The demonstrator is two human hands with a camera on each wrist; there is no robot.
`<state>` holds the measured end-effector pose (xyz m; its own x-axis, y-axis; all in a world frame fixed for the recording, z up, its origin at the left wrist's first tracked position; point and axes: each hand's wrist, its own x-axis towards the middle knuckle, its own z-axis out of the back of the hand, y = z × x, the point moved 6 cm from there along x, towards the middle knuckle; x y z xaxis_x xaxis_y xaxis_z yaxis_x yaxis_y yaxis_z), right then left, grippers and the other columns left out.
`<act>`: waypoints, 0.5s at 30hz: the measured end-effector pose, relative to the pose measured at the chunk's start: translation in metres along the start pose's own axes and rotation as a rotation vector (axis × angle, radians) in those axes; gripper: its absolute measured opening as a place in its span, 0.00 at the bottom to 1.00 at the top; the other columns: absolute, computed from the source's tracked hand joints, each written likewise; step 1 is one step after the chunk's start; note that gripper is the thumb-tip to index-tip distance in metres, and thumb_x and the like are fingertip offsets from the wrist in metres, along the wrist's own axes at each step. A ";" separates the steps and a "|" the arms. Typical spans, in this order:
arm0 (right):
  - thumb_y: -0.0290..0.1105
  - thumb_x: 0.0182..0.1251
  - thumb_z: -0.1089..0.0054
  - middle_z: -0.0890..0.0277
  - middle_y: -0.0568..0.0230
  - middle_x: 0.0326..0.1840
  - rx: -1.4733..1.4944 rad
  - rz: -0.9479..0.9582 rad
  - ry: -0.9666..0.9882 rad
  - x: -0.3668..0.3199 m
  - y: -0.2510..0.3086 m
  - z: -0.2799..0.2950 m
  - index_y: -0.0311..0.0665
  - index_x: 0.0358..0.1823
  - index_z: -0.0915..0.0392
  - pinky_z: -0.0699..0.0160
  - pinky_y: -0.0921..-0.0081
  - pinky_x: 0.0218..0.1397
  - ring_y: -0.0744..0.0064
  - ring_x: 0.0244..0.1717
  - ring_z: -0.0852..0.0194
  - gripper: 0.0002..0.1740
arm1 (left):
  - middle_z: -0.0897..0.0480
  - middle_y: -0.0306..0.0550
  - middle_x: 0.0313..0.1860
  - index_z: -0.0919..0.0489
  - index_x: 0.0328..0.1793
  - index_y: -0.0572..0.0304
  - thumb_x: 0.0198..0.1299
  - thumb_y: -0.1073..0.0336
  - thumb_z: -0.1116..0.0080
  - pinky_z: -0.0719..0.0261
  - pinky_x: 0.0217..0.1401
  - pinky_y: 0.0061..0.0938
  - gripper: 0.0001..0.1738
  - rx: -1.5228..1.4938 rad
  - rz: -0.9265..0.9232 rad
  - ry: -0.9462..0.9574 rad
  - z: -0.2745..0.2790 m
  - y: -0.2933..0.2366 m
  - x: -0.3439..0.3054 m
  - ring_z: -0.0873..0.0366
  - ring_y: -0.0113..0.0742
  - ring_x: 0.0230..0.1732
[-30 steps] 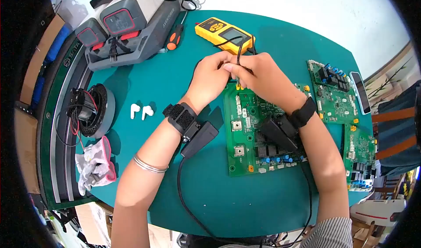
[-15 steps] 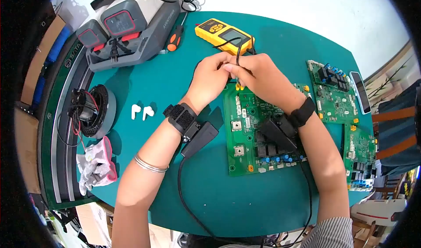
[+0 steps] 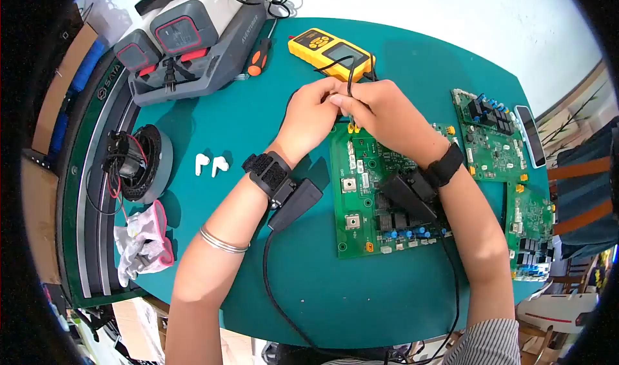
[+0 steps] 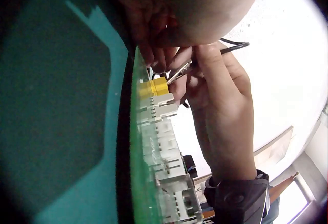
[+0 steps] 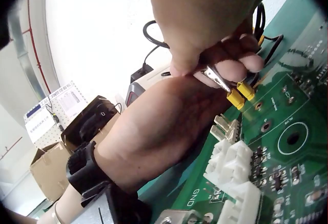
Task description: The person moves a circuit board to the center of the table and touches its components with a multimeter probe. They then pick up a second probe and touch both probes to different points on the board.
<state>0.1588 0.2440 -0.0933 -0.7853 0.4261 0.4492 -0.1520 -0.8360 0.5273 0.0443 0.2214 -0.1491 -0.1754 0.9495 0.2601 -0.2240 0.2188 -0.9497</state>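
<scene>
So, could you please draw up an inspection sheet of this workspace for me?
Surface: smooth green tabletop with a curved far edge.
Job's things: large green rectangular circuit board; silvery metal alligator clip at its yellow blocky connectors, contact uncertain; yellow boxy handheld meter beyond.
Clutter: two white plastic earbuds, orange-and-black screwdriver, white fabric glove with pink trim, smaller green circuit boards at right.
Grips: bare right grip pinches the clip; bare left grip is alongside, its fingers partly hidden.
Cables: thin black lead loops by the right grip; black wrist-camera cables run to the near edge.
Surroundings: brown cardboard boxes in the background.
</scene>
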 end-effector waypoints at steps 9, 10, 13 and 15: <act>0.36 0.67 0.43 0.28 0.45 0.23 0.114 -0.078 0.029 -0.001 -0.002 -0.001 0.29 0.29 0.25 0.28 0.62 0.31 0.45 0.27 0.26 0.15 | 0.22 0.39 0.28 0.23 0.36 0.64 0.60 0.75 0.54 0.29 0.36 0.23 0.07 0.010 0.012 0.027 0.001 -0.003 -0.001 0.27 0.27 0.31; 0.36 0.67 0.43 0.27 0.45 0.23 0.121 -0.096 0.045 -0.001 -0.003 -0.002 0.30 0.29 0.25 0.28 0.61 0.31 0.46 0.28 0.26 0.15 | 0.22 0.39 0.28 0.23 0.36 0.64 0.60 0.75 0.54 0.29 0.36 0.23 0.07 -0.013 0.010 0.052 0.000 -0.004 -0.001 0.27 0.27 0.31; 0.37 0.67 0.44 0.26 0.46 0.23 -0.005 -0.014 0.008 -0.001 0.000 0.000 0.30 0.30 0.24 0.28 0.60 0.32 0.46 0.28 0.25 0.15 | 0.22 0.39 0.27 0.23 0.36 0.64 0.59 0.75 0.54 0.29 0.36 0.23 0.07 -0.033 0.007 0.011 -0.001 -0.004 -0.002 0.26 0.27 0.31; 0.37 0.67 0.44 0.26 0.46 0.23 -0.030 0.010 -0.008 0.000 0.000 0.000 0.30 0.30 0.24 0.27 0.60 0.32 0.46 0.28 0.25 0.15 | 0.22 0.39 0.27 0.23 0.36 0.64 0.59 0.76 0.55 0.29 0.36 0.23 0.07 -0.017 -0.007 0.002 -0.001 -0.005 -0.001 0.26 0.27 0.31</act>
<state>0.1591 0.2439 -0.0938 -0.7822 0.4202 0.4601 -0.1618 -0.8501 0.5012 0.0468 0.2194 -0.1453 -0.1719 0.9485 0.2661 -0.2084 0.2290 -0.9509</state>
